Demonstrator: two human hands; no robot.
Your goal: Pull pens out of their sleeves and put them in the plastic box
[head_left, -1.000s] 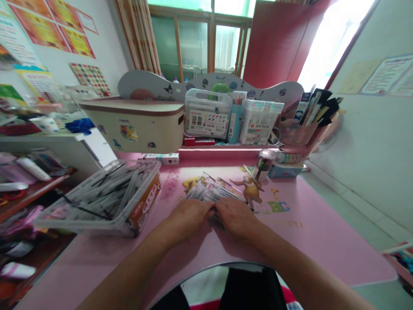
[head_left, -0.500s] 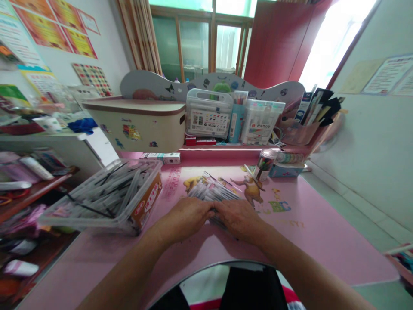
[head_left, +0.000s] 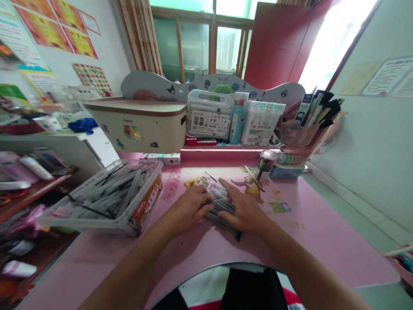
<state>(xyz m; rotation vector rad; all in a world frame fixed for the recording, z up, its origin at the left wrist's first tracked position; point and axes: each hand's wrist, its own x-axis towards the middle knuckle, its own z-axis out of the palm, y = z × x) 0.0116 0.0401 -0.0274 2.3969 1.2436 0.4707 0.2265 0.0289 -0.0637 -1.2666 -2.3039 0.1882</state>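
Note:
A bundle of thin grey and black pens [head_left: 221,206] lies on the pink desk [head_left: 322,241] in front of me. My left hand [head_left: 190,206] presses against the bundle's left side with its fingers curled onto the pens. My right hand [head_left: 243,209] lies flat along the right side, fingers stretched out and pointing away from me. The two hands squeeze the bundle between them. A clear plastic box [head_left: 106,196] holding several more of the same pens stands to the left, tilted at the desk edge.
A cream storage bin [head_left: 138,122], marker cases [head_left: 209,114] and a pen holder [head_left: 303,125] stand along the raised back shelf. A small jar [head_left: 265,165] and a tape roll [head_left: 288,158] sit behind the bundle. Cluttered shelves [head_left: 29,181] are on the left.
Both hands moved forward along the bundle. The right hand's fingers stretched out flat and the pens were drawn into a tighter, narrower bunch between the hands.

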